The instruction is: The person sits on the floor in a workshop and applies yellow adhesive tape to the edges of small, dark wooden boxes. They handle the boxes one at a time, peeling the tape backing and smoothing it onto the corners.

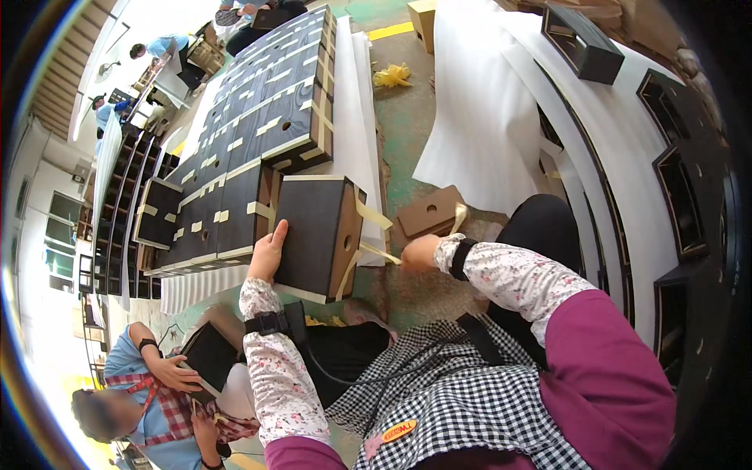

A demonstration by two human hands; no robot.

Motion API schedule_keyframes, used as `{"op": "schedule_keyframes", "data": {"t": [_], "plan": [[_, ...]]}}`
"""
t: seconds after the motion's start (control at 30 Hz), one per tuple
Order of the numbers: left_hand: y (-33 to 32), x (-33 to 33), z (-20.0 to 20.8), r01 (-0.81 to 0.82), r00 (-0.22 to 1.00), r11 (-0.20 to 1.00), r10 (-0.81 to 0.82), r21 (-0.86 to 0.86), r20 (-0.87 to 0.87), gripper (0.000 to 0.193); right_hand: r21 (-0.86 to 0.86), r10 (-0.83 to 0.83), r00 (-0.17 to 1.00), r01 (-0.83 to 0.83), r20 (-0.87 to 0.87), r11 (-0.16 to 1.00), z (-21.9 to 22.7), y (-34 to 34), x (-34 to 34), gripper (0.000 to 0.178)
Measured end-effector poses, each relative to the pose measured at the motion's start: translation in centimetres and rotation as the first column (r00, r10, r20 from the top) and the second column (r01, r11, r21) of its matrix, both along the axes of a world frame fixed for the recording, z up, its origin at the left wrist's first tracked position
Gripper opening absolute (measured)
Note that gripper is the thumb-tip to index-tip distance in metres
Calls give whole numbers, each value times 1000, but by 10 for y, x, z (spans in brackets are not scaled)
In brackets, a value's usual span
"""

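Observation:
My left hand (268,252) grips the left edge of a black wooden box (309,227), thumb on its top face. The box's right end is a brown panel (348,241) with a round hole, edged with pale masking tape. A loose tape flap (374,215) sticks out from its upper corner. From the lower part of that end a strip of masking tape (380,252) stretches to my right hand (421,252), whose fingers are closed on it and slightly blurred. Just beyond that hand lie brown boards (429,211) with a hole.
Taped black boxes (258,117) stand packed together beyond my left hand. White foam sheeting (478,94) and open black frames (583,43) are on the right. A co-worker (149,399) sits at lower left holding a black box (211,356). Crumpled yellow tape (392,75) lies on the floor.

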State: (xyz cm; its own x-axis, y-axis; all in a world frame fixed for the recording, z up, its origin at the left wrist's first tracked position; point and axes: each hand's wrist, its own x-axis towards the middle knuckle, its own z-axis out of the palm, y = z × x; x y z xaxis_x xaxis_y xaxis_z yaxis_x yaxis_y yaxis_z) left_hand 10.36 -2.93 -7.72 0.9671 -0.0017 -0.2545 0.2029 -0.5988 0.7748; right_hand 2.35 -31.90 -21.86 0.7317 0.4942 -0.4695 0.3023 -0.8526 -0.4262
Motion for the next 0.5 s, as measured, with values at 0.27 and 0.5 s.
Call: {"op": "schedule_keyframes", "data": {"t": [0.27, 0.5], "plan": [[26, -45, -10, 99, 984, 989, -81, -109, 160, 51, -121, -408, 861, 459, 303, 880, -58, -61, 41, 29], [59, -68, -13, 89, 968, 977, -39, -196, 247, 42, 766, -352, 715, 642, -604, -9, 82, -55, 56, 49]]}}
